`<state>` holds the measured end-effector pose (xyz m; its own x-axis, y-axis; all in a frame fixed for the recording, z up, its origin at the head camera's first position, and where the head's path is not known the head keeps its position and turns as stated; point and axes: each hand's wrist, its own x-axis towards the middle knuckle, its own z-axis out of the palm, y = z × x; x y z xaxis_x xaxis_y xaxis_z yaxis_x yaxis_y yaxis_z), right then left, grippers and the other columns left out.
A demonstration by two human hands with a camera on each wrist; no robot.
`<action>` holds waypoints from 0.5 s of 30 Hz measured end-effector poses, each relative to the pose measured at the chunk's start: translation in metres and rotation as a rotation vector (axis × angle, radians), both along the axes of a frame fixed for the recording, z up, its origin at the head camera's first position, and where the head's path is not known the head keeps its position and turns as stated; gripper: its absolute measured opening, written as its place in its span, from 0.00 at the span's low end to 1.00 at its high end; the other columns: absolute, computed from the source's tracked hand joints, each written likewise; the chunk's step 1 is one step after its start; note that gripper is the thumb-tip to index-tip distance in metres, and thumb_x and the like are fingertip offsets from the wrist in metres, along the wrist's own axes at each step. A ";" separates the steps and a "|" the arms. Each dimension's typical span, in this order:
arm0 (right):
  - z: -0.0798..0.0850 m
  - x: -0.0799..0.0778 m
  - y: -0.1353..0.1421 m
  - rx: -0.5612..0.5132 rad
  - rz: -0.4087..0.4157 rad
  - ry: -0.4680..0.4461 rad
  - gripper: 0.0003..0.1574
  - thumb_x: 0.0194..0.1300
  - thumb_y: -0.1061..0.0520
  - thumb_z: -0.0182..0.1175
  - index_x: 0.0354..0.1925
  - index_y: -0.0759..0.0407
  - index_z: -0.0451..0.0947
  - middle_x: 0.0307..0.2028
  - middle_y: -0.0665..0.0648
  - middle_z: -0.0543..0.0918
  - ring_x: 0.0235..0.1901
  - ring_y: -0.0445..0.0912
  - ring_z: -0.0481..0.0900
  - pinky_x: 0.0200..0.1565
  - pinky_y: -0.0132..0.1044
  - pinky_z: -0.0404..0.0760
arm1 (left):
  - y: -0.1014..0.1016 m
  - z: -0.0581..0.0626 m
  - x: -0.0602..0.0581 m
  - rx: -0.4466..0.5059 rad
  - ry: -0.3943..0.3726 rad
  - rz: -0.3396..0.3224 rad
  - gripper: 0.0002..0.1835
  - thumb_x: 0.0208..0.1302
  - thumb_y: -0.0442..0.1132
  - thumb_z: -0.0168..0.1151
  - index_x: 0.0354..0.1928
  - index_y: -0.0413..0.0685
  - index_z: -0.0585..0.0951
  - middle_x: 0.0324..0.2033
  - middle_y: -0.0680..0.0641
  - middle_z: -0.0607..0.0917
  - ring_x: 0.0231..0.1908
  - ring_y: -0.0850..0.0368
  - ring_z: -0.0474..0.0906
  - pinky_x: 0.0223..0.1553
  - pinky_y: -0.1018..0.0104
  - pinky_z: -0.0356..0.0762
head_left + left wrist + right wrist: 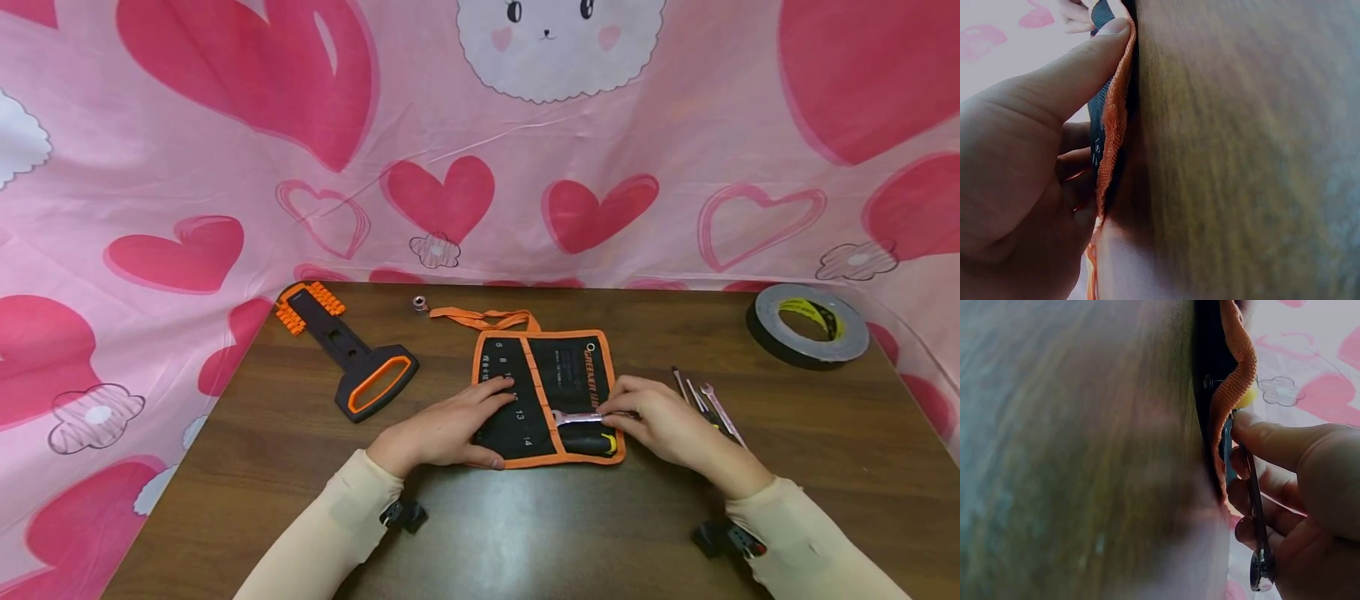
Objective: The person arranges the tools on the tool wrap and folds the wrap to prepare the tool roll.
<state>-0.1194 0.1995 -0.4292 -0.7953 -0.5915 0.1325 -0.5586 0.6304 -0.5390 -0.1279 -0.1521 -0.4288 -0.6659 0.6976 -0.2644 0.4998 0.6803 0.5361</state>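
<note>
Pink heart-print cloth (525,225) up beyond both hands, wooden table (562,533) underneath. Black pouch with orange edging (557,371) mostly between the hands, partly under the left hand (450,421). Not gripped on that side, just rested on with relaxed fingers, probably to stop any sliding. Says "GREENER" by the right fingers, rest unreadable, plus 8, 13 and 14 by the left ones. Brush-like tool (330,329) off past the left hand, probably parked for elbow room. Tape roll (765,315) well out beyond the right hand (660,421); can't make out the core print. Loose tools (723,414) just beside the right wrist, likely for easy reach. Wrench (581,417) pinched between right thumb and fingers, with open end towards the left hand, about level with 13, presumably for a straight line-up. Black-and-yellow handle (585,440) just nearer than that. Tiny metal socket (420,304) beyond the left hand, by the orange strap (450,313).
</note>
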 end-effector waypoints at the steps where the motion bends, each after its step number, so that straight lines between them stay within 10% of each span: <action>1: 0.000 -0.001 -0.001 0.006 0.001 0.000 0.07 0.69 0.60 0.74 0.44 0.53 0.95 0.37 0.43 0.82 0.34 0.32 0.73 0.35 0.31 0.77 | 0.000 0.000 0.000 0.000 0.001 0.000 0.50 0.67 0.59 0.76 0.84 0.52 0.63 0.87 0.53 0.54 0.86 0.52 0.51 0.83 0.47 0.62; 15: -0.002 -0.009 -0.013 0.030 0.029 -0.019 0.07 0.66 0.59 0.76 0.43 0.53 0.96 0.34 0.43 0.83 0.34 0.33 0.75 0.35 0.31 0.78 | 0.000 0.000 0.001 -0.003 0.001 0.005 0.49 0.68 0.59 0.75 0.84 0.54 0.63 0.87 0.54 0.55 0.86 0.53 0.51 0.83 0.47 0.61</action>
<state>-0.1286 0.1870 -0.4310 -0.7798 -0.6181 0.0990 -0.5668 0.6301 -0.5308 -0.1273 -0.1523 -0.4287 -0.6697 0.6933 -0.2662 0.4966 0.6846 0.5336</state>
